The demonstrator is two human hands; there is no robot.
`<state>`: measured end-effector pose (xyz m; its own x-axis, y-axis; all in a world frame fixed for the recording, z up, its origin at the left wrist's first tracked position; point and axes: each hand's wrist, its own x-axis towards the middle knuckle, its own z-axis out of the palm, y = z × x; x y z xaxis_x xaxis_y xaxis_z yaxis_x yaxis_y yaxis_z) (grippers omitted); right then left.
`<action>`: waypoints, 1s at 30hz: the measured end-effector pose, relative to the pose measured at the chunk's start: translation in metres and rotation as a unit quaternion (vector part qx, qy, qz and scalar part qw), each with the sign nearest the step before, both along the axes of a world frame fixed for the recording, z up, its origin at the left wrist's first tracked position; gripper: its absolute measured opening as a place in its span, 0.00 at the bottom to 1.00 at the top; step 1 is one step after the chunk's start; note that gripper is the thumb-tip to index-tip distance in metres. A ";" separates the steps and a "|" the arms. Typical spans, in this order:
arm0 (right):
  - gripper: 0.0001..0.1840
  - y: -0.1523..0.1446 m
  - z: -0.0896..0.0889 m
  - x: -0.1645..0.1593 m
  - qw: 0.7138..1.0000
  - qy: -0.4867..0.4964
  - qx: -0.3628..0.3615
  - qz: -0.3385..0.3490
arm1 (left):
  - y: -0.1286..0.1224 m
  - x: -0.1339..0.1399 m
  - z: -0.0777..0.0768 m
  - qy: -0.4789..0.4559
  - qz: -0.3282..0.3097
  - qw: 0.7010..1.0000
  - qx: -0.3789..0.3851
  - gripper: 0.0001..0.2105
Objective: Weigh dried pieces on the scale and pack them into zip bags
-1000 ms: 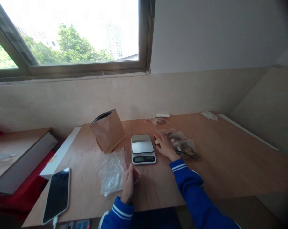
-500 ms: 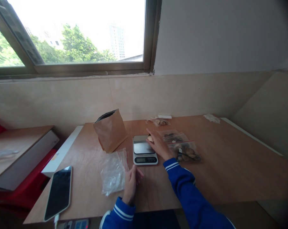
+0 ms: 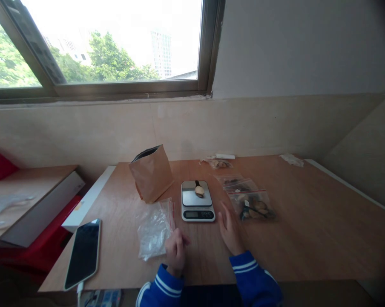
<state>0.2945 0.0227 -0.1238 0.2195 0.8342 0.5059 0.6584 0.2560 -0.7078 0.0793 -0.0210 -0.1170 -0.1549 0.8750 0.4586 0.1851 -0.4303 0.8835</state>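
A digital kitchen scale [image 3: 198, 215] stands in the middle of the table. On its metal plate lies a dried mushroom [image 3: 199, 191] with a pale rounded cap and a dark end. My right hand [image 3: 229, 228] rests just right of the scale, fingers stretched out, holding nothing. Below the scale's left corner, my left hand [image 3: 176, 249] is loosely curled closed, with nothing visible in it. Beside that hand lies a pile of clear zip bags [image 3: 154, 234] with red seal lines.
An upright brown paper bag [image 3: 152, 175] stands left behind the scale. Filled zip bags [image 3: 254, 207] lie to the right, and another small bag [image 3: 220, 163] at the back. A charging phone [image 3: 83, 253] lies near the left edge. White crumpled material [image 3: 291, 160] sits back right.
My right hand has let go of the mushroom on the scale plate and drawn back toward me, right of the scale. My left hand has curled its fingers. The view has shifted slightly.
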 end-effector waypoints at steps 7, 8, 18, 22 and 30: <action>0.11 -0.030 -0.018 0.028 0.959 0.261 -0.048 -0.100 | 0.010 -0.012 0.068 0.097 0.191 0.957 0.198 0.20; 0.10 -0.030 -0.015 0.027 0.955 0.276 -0.050 -0.100 | 0.022 -0.016 0.089 0.103 0.247 0.944 0.192 0.18; 0.08 -0.030 -0.002 0.017 0.950 0.299 -0.062 -0.068 | 0.158 -0.076 0.179 0.185 0.329 0.926 0.005 0.12; 0.10 -0.030 0.048 -0.015 0.972 0.233 -0.014 0.023 | 0.130 -0.074 0.173 0.224 0.317 0.922 0.009 0.13; 0.25 -0.005 0.144 -0.123 0.955 -0.128 0.107 0.245 | 0.047 -0.065 0.149 0.251 0.151 0.955 0.046 0.13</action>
<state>0.1710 0.0177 0.0200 -0.3247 0.6759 0.6616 0.5666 0.6991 -0.4361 0.0146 0.0265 0.0324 -0.1350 0.7775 0.6143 0.7032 -0.3615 0.6122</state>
